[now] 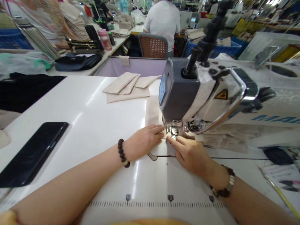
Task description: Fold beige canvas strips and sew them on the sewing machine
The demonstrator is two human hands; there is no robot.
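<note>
My left hand (144, 139) lies flat with its fingers stretched out, pressing a beige fabric piece (153, 112) onto the white table just left of the presser foot (173, 129). My right hand (188, 153) rests in front of the needle, fingers extended and pointing at the foot, touching the fabric's near end. The grey and white sewing machine (187, 93) stands over both hands. Each wrist wears a beaded bracelet.
A black phone (32, 153) lies at the table's left. Several sewn beige pieces (127, 87) are piled behind the machine. A ruler scale (159, 203) runs along the front edge. More fabric is stacked at the right (225, 137). A seated person (162, 22) works ahead.
</note>
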